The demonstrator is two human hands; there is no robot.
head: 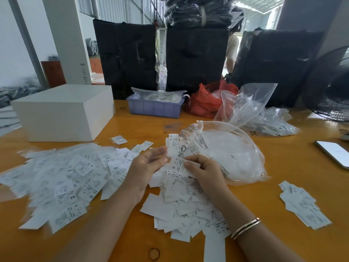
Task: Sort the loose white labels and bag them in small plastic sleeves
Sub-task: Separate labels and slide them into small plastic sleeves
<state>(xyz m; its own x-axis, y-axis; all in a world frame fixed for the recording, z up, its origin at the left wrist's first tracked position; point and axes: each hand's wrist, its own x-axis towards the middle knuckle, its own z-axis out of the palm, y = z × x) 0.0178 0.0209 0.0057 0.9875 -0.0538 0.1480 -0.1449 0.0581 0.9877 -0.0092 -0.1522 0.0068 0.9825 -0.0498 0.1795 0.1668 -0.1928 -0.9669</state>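
Observation:
Loose white labels lie in a wide pile [60, 178] on the left of the orange table [132, 125] and in a second heap [181, 201] under my hands. My left hand [147, 167] holds a few labels [172, 146] upright between thumb and fingers. My right hand [204, 169] pinches the lower edge of a label [178, 162] with a printed S. A large clear plastic bag [226, 154] lies open just behind my hands. One small clear sleeve [119, 139] lies apart near the white box.
A white box [64, 110] stands at the back left, with a purple tray [154, 107], a red bag [205, 101] and clear bags of sleeves [264, 118] behind. A small label stack [302, 203] and a phone [334, 153] lie right. A rubber band [154, 254] lies near the front edge.

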